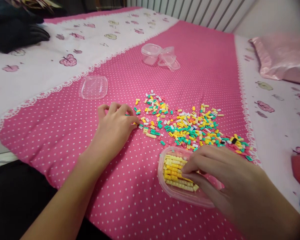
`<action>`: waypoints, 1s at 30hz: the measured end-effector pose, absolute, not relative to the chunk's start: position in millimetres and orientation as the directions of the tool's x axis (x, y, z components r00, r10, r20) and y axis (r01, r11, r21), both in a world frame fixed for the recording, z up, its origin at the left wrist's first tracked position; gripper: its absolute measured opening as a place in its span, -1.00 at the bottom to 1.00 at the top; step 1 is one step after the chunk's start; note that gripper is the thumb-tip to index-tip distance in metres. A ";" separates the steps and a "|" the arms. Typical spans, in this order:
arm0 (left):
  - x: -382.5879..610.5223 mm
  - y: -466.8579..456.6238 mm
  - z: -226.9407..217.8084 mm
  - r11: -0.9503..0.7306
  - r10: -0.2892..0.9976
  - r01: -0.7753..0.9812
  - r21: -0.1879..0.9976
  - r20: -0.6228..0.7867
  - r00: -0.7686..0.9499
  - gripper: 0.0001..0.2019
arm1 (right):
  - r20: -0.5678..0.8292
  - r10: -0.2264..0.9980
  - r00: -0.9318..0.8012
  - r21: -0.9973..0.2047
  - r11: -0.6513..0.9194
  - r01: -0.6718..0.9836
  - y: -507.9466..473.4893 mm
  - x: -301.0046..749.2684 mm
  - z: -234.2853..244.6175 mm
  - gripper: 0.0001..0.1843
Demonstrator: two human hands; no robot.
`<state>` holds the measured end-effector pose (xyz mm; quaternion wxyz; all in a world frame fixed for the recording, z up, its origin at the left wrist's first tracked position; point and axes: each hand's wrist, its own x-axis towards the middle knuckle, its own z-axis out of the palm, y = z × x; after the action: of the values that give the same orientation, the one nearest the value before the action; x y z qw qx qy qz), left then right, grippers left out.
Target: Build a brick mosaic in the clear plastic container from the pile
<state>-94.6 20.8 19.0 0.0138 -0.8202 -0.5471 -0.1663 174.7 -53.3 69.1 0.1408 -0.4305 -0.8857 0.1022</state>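
My right hand reaches into a clear plastic container, thumb and forefinger pinched on a strip of yellow building bricks. Inside, several rows of joined yellow and cream building bricks lie side by side; my fingers cover part of the container. At the left edge of a pile of loose building bricks, my left hand rests with bent fingers. Its thumb and forefinger come together low over the cloth, and whatever is between them is too small to name. The pile mixes yellow, green, white, cream and red pieces.
A clear lid lies on the pink dotted bedspread. Farther back stand clear containers with another lid leaning by them. A pink pillow is at the right, and a dark cloth item at the far left.
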 end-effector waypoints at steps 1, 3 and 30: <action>-95.2 20.8 18.5 -0.406 0.890 0.902 0.148 0.287 0.354 -0.86 | 0.157 0.795 -0.586 -0.301 0.603 0.738 -53.2 173.8 69.3 -0.82; -96.1 21.0 17.8 -0.410 0.889 0.901 0.140 0.283 0.361 -0.90 | 0.152 0.795 -0.587 -0.298 0.603 0.740 -53.1 173.1 70.0 -0.81; -36.7 -12.1 43.2 -0.671 0.676 0.219 0.708 0.462 0.575 -0.78 | 0.063 0.929 -0.364 -0.654 0.314 0.688 -55.8 161.7 84.4 -0.77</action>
<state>-36.7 -12.1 43.2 -0.3041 -0.8336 -0.2684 -0.3750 161.7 -55.8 84.4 0.2212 -0.5185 -0.7798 0.2723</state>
